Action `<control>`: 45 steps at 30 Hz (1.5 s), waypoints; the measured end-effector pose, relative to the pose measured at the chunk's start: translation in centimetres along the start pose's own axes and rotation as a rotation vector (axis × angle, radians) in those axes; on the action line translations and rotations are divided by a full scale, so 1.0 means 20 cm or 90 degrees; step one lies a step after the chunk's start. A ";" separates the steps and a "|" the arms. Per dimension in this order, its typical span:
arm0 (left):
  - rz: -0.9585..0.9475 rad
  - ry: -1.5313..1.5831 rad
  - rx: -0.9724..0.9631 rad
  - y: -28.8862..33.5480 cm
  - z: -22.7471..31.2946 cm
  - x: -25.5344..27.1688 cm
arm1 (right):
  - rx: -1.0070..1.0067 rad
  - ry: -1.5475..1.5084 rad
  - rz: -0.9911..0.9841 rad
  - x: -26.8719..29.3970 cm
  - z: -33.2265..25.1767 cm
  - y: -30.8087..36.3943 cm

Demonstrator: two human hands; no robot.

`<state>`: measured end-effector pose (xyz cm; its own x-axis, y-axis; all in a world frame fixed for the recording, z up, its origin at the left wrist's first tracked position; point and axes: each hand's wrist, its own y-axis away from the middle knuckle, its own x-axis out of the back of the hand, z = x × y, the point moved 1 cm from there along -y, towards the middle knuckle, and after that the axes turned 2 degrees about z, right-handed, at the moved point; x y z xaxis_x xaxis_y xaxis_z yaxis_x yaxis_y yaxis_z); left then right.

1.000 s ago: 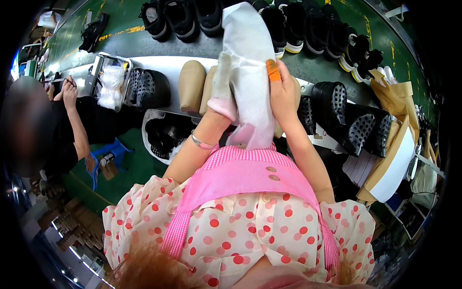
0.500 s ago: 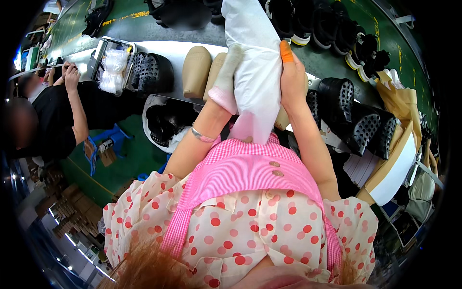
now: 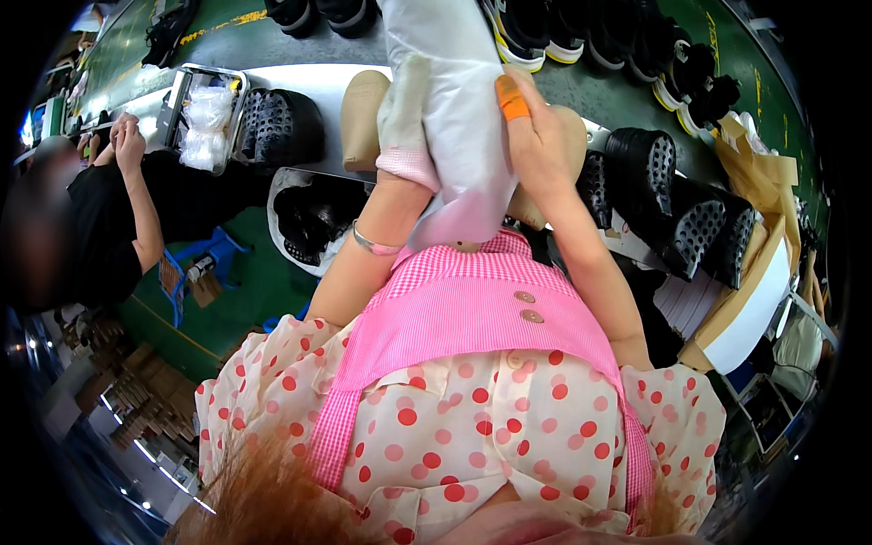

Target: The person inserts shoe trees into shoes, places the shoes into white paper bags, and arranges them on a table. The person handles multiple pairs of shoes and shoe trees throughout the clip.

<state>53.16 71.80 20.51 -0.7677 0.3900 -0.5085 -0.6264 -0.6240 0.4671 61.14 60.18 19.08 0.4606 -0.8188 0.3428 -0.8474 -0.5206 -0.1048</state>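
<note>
A long, limp white cloth piece (image 3: 459, 118) hangs between my hands, its pinkish lower end against my pink apron (image 3: 481, 300). Its top runs out of the picture. My left hand (image 3: 404, 113), in a pale glove with a pink cuff, is closed along its left side. My right hand (image 3: 540, 150), bare with an orange cover on the thumb, grips its right side; some fingers are hidden behind. Whether anything is inside the cloth, I cannot tell. Beige foot-shaped forms (image 3: 364, 123) stand on the bench just behind, one beside each hand.
Black dimpled forms (image 3: 283, 127) stand on the bench at left, more (image 3: 640, 173) at right. Black shoes (image 3: 563, 27) line the green surface beyond. A wire basket (image 3: 207, 123) holds clear plastic bags. At far left sits a person in black (image 3: 118, 209); brown paper (image 3: 763, 191) lies at right.
Both hands and the white cloth have shifted left and slightly toward the far side. My right hand has turned inward over the cloth, and a beige form now shows behind it.
</note>
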 end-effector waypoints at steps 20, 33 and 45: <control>-0.007 0.060 -0.066 -0.25 0.04 0.06 | -0.171 -0.050 -0.222 0.06 -0.18 0.03; -0.038 0.234 0.064 -0.24 0.11 -0.05 | 0.468 0.101 0.136 0.03 -0.15 -0.06; 0.044 0.145 -0.285 -0.12 0.14 -0.10 | -0.143 -0.490 -0.052 0.02 -0.23 -0.02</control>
<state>55.82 74.40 22.37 -0.7254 0.2105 -0.6553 -0.4167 -0.8921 0.1747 60.39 61.14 23.46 0.5066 -0.7600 -0.4071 -0.7982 -0.5919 0.1116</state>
